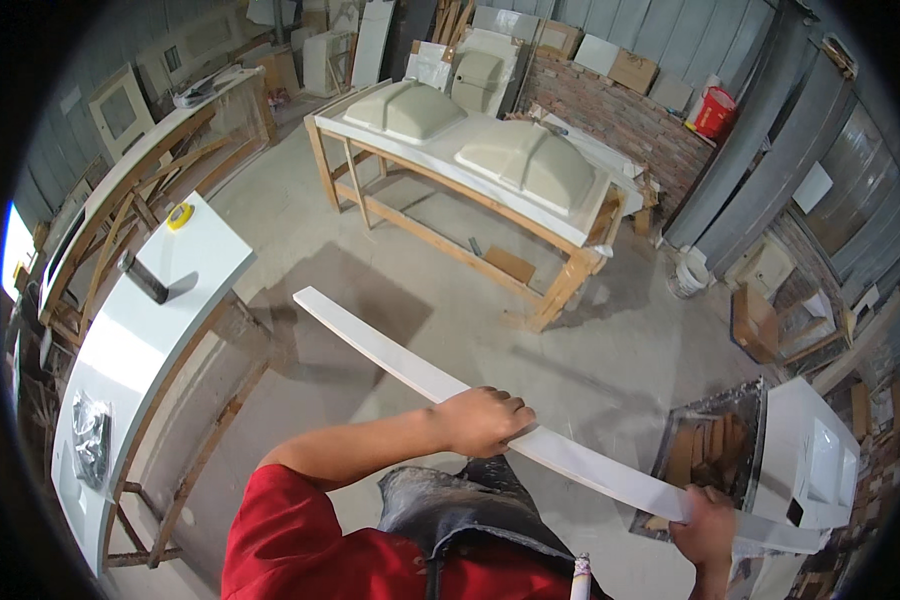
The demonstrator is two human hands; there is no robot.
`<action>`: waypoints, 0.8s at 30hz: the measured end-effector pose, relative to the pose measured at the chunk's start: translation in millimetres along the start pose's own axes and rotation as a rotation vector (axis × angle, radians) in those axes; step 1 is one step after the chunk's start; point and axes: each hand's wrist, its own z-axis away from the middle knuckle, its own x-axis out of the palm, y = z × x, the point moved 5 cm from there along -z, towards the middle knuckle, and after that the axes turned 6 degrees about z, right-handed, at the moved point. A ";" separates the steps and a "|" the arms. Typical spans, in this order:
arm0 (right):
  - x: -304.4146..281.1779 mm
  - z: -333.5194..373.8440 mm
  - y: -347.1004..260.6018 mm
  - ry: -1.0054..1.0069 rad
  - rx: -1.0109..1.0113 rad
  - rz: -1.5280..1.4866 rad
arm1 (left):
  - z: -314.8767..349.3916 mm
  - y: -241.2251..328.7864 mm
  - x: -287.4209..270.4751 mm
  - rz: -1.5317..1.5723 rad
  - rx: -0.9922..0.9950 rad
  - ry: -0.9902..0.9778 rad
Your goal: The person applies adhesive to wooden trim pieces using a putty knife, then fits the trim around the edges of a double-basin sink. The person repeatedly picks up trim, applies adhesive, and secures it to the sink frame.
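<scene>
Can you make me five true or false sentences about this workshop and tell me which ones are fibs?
1. The left hand and right hand both hold the long white strip. True.
2. The person's left sleeve is green. False: the left sleeve is red.
3. A round yellow thing lies on the white panel at the left. True.
4. Five cream domes rest on the table. False: two cream domes rest on the table.
5. A red bucket is near the brick wall. True.
</scene>
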 end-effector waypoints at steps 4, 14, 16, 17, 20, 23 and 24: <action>41.5 -92.0 3.7 -0.149 -0.042 -0.209 | -27.2 -77.4 -29.8 0.025 -0.029 0.005; 63.0 -350.9 -54.4 -0.198 -0.295 -0.462 | -67.1 -273.6 -154.9 -0.110 -0.207 -0.008; 74.0 -396.0 -71.4 -0.138 -0.329 -0.477 | -71.1 -320.5 -174.4 -0.135 -0.218 -0.014; 82.8 -417.2 -79.8 -0.100 -0.337 -0.472 | -73.2 -345.1 -183.2 -0.145 -0.232 -0.029; 91.0 -485.7 -117.6 -0.077 -0.293 -0.453 | -78.5 -427.8 -214.8 -0.147 -0.278 -0.093; 105.1 -558.9 -160.1 -0.167 -0.186 -0.457 | -77.5 -510.4 -248.6 -0.078 -0.239 -0.103; 113.4 -582.1 -173.3 -0.208 -0.146 -0.463 | -78.4 -539.1 -262.5 -0.087 -0.240 -0.102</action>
